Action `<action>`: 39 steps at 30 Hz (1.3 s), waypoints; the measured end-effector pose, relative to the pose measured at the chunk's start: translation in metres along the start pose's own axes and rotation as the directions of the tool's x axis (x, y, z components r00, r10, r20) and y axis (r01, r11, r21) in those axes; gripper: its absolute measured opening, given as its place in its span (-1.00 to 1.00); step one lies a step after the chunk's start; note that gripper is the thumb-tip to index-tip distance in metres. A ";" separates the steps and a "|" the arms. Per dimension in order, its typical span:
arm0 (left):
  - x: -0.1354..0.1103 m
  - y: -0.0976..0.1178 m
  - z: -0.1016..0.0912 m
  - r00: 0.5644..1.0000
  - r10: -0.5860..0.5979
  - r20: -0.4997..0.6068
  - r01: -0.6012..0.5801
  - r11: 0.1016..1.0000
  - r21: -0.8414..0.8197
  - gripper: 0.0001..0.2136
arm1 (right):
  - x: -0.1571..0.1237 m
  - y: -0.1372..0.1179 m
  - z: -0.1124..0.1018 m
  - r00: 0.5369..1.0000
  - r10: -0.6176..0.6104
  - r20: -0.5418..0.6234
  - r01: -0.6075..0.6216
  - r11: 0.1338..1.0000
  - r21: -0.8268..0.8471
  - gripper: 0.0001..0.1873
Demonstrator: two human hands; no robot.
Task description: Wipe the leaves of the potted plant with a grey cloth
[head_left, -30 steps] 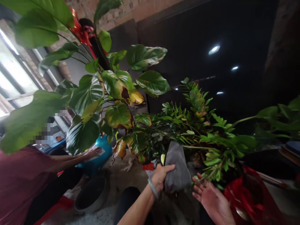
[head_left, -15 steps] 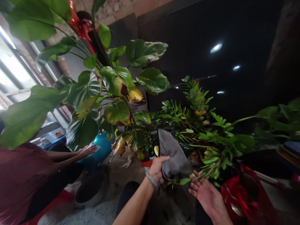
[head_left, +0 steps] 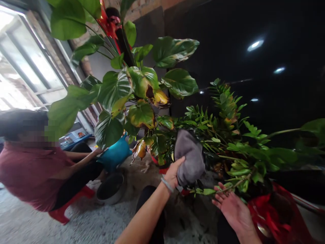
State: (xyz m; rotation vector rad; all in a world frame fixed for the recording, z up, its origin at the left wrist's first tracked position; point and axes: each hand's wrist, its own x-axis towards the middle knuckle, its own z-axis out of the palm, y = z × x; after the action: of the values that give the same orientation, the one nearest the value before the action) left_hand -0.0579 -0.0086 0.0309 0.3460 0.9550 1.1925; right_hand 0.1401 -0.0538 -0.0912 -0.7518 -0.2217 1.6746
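Observation:
My left hand (head_left: 174, 173), with a pale bracelet at the wrist, grips a grey cloth (head_left: 190, 157). The cloth bunches up in front of the green plants. Lower right, my right hand (head_left: 232, 205) is palm up, fingers loosely curled under a leafy plant stem (head_left: 235, 184) that lies across them. Small green leaves (head_left: 208, 191) at the stem's tip stick out to the left, below the cloth. Dense foliage of a small-leaved plant (head_left: 223, 101) rises behind both hands.
A tall plant with large, partly yellowed leaves (head_left: 142, 115) stands left of centre. At left a person (head_left: 30, 173) sits on a red stool (head_left: 59, 210), by a blue object (head_left: 115, 154) and a bucket (head_left: 110, 189). Red wrapping (head_left: 274, 213) lies at lower right.
The view has swung left, showing more of the seated person and stool. The grey cloth has turned and bunched over my left hand. My right hand stays at the stem.

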 end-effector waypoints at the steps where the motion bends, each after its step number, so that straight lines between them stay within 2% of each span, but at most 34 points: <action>1: -0.002 -0.011 -0.009 0.997 -0.070 -0.020 0.070 0.998 0.003 -0.78 | 0.000 0.000 -0.002 1.000 0.001 0.000 -0.001 1.000 0.007 -0.59; 3: -0.014 -0.024 -0.026 0.986 -0.163 -0.030 0.163 0.986 -0.025 -0.77 | -0.001 0.000 -0.005 1.000 0.012 -0.010 -0.011 1.000 0.019 -0.58; 5: -0.029 -0.016 -0.038 0.984 -0.177 -0.030 0.173 0.979 -0.104 -0.82 | -0.001 -0.001 -0.007 1.000 0.022 -0.018 -0.022 1.000 0.022 -0.58; 6: -0.035 -0.004 -0.041 0.990 -0.136 -0.040 0.128 0.979 -0.159 -0.84 | -0.001 -0.001 -0.008 1.000 0.018 -0.021 -0.018 1.000 0.019 -0.57; 8: -0.040 0.026 -0.041 0.997 0.011 -0.082 -0.033 0.964 -0.264 -0.86 | 0.000 -0.002 -0.007 1.000 -0.004 -0.013 0.004 1.000 0.004 -0.56; 10: -0.035 0.053 -0.037 0.978 0.173 -0.120 -0.204 0.918 -0.340 -0.85 | 0.000 -0.001 -0.004 1.000 -0.019 0.002 0.019 1.000 -0.018 -0.54; 12: -0.021 0.061 -0.036 0.966 0.229 -0.118 -0.256 0.896 -0.364 -0.81 | 0.002 0.002 -0.002 1.000 -0.014 0.014 0.015 1.000 -0.027 -0.50; 13: -0.014 0.056 -0.037 0.975 0.195 -0.107 -0.221 0.907 -0.358 -0.79 | 0.003 0.003 -0.002 1.000 -0.008 0.018 0.009 1.000 -0.025 -0.48; 15: -0.002 0.031 -0.047 0.997 0.023 -0.070 -0.045 0.945 -0.323 -0.75 | 0.007 0.006 -0.004 1.000 -0.003 0.031 0.004 1.000 -0.020 -0.46; 17: 0.000 0.002 -0.062 0.980 -0.197 -0.014 0.185 0.942 -0.281 -0.73 | 0.011 0.008 -0.010 0.999 -0.004 0.052 0.005 1.000 -0.022 -0.51; 19: -0.008 -0.013 -0.075 0.963 -0.248 0.102 0.267 0.920 -0.285 -0.74 | 0.014 0.008 -0.016 0.998 -0.007 0.060 0.009 1.000 -0.021 -0.59; 20: -0.013 -0.011 -0.078 0.964 -0.229 0.139 0.261 0.918 -0.298 -0.75 | 0.014 0.007 -0.018 0.998 -0.008 0.057 0.009 1.000 -0.018 -0.62; 22: -0.024 0.010 -0.075 0.984 -0.104 0.146 0.149 0.927 -0.345 -0.77 | 0.013 0.005 -0.019 0.999 -0.005 0.049 0.006 1.000 -0.012 -0.64; 23: -0.026 0.026 -0.070 0.993 -0.014 0.116 0.056 0.929 -0.367 -0.77 | 0.011 0.003 -0.017 0.999 -0.001 0.043 0.002 1.000 -0.012 -0.64; 25: -0.025 0.056 -0.055 0.983 0.175 0.061 -0.134 0.900 -0.414 -0.76 | 0.008 0.002 -0.011 0.999 0.007 0.031 -0.007 1.000 -0.017 -0.62; 27: -0.014 0.067 -0.041 0.967 0.254 0.004 -0.228 0.875 -0.428 -0.75 | 0.006 0.001 -0.006 1.000 0.011 0.014 -0.011 1.000 -0.020 -0.58; 28: -0.007 0.064 -0.036 0.972 0.235 -0.022 -0.223 0.881 -0.417 -0.75 | 0.006 0.002 -0.004 1.000 0.014 0.006 -0.014 1.000 -0.022 -0.57; 30: 0.004 0.040 -0.036 0.993 0.090 -0.070 -0.110 0.923 -0.368 -0.75 | 0.007 0.002 -0.003 1.000 0.020 -0.006 -0.020 0.999 -0.027 -0.56; 32: 0.006 0.007 -0.046 0.987 -0.130 -0.098 0.093 0.944 -0.317 -0.73 | 0.008 0.003 -0.007 1.000 0.023 -0.013 -0.023 0.999 -0.024 -0.57; 34: -0.001 -0.017 -0.060 0.967 -0.241 -0.087 0.202 0.926 -0.318 -0.73 | 0.011 0.004 -0.014 1.000 0.022 -0.006 -0.022 1.000 -0.016 -0.58; 36: -0.012 -0.018 -0.071 0.976 -0.215 -0.032 0.190 0.915 -0.355 -0.76 | 0.013 0.005 -0.022 1.000 0.005 0.011 -0.005 1.000 -0.007 -0.62; 39: -0.021 0.019 -0.070 0.997 -0.018 0.074 0.048 0.904 -0.425 -0.77 | 0.014 0.007 -0.025 0.999 -0.027 0.019 0.027 1.000 -0.010 -0.64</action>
State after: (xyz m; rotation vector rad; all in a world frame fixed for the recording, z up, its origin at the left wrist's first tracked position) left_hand -0.1247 -0.0369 0.0122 0.0183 0.6130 1.3126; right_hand 0.1483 -0.0493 -0.1193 -0.7380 -0.2526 1.6567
